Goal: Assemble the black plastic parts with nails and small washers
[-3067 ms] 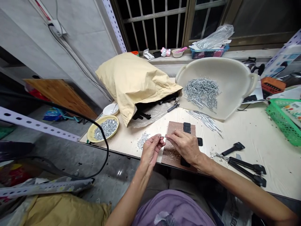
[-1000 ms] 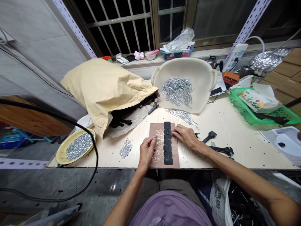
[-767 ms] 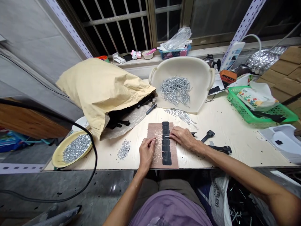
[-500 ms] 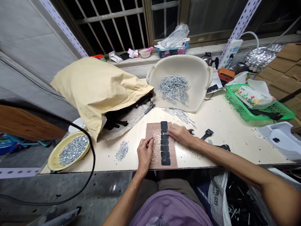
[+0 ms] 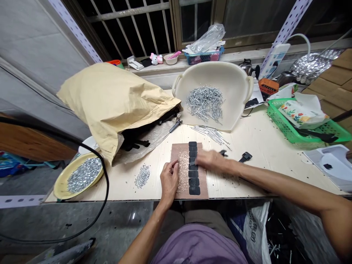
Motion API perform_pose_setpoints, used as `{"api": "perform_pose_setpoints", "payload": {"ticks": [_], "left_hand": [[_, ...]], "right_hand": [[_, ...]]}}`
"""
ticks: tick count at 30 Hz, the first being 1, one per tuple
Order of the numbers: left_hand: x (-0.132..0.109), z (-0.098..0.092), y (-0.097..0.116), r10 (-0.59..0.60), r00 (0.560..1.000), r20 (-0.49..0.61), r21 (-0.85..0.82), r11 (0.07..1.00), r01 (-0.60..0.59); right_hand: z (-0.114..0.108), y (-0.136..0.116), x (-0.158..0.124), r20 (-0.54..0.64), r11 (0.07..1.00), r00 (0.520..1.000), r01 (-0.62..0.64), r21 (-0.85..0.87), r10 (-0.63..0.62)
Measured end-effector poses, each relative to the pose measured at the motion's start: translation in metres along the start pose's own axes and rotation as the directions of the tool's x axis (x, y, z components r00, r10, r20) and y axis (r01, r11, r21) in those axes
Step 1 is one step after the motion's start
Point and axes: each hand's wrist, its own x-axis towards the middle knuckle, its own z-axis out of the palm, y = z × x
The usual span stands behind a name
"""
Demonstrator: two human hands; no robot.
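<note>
A brown board (image 5: pixel 204 183) lies at the table's front edge, bearing a single column of several black rounded pads (image 5: pixel 194 182). Small pale bits are scattered over the board's left half. My left hand (image 5: pixel 169 179) rests at that left side, thumb and fingers pinched together; anything between them is too small to make out. Over the pads in the middle of the column is my right hand (image 5: pixel 210 160), smeared by motion, so its fingers and any held item are unclear. A pile of small shiny metal pieces (image 5: pixel 142 176) lies left of my left hand.
Behind the board, long metal pins (image 5: pixel 211 135) lie before a white basin (image 5: pixel 233 84) holding many more. A large tan sack (image 5: pixel 118 95) with black parts stands left, near a yellow dish (image 5: pixel 59 187). Right are a black clip-like part (image 5: pixel 245 157) and a green basket (image 5: pixel 286 132).
My right hand has moved slightly toward me along the column of pads. My left hand stays in place. The camera view has shifted a little.
</note>
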Motion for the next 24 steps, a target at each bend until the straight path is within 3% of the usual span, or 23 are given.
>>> {"api": "perform_pose_setpoints", "payload": {"ticks": [2, 3, 7, 8, 12, 20, 24], "left_hand": [[0.0, 0.0, 0.0, -0.011, 1.0, -0.011, -0.011, 1.0, 0.011], [0.0, 0.0, -0.001, -0.018, 1.0, -0.016, -0.016, 1.0, 0.018], [0.0, 0.0, 0.0, -0.025, 1.0, -0.005, -0.014, 1.0, 0.025], [0.0, 0.0, 0.0, -0.024, 1.0, -0.003, -0.012, 1.0, 0.024], [0.0, 0.001, -0.001, -0.023, 0.999, -0.024, -0.027, 0.999, 0.022], [0.0, 0.002, -0.001, 0.003, 1.0, -0.017, -0.013, 1.0, -0.003], [-0.001, 0.0, -0.001, 0.009, 0.999, -0.036, -0.025, 1.0, -0.01]], "right_hand": [[-0.005, 0.004, 0.005, -0.097, 0.99, 0.986, -0.137, -0.016, 0.135], [-0.007, 0.005, 0.006, -0.103, 0.991, 0.986, -0.136, -0.02, 0.133], [-0.004, 0.004, 0.004, 0.05, 0.992, 0.992, 0.121, -0.02, -0.12], [-0.003, 0.004, 0.003, 0.049, 0.993, 0.992, 0.116, -0.02, -0.115], [-0.004, 0.013, 0.006, -0.073, 0.993, 0.992, -0.107, -0.041, 0.104], [0.0, 0.003, 0.006, -0.053, 0.984, 0.995, -0.094, -0.151, 0.087], [-0.017, -0.01, -0.015, 0.029, 0.99, 0.994, -0.098, -0.1, 0.101]]}}
